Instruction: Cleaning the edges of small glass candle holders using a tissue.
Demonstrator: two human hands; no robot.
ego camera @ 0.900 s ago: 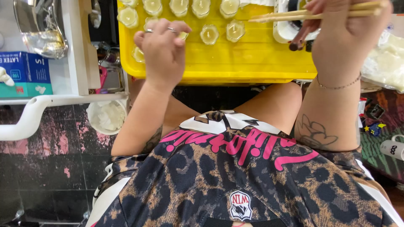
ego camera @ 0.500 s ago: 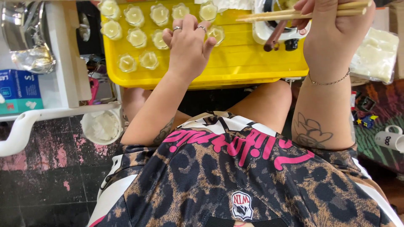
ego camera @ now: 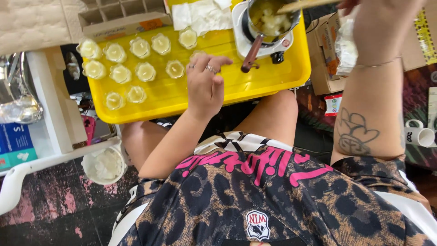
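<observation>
Your left hand (ego camera: 205, 84) rests on the yellow tray (ego camera: 255, 82), small wax-filled cups (ego camera: 136, 70) at its nine o'clock, a saucepan (ego camera: 268, 18) at one o'clock.

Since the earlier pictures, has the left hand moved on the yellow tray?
Yes. The left hand has shifted along the yellow tray away from the small cups at the tray's edge, toward the pot.

A yellow tray (ego camera: 273, 77) holds pale cream candle cups (ego camera: 145, 70); the shirt (ego camera: 273, 200) is leopard-print with pink lettering
</observation>
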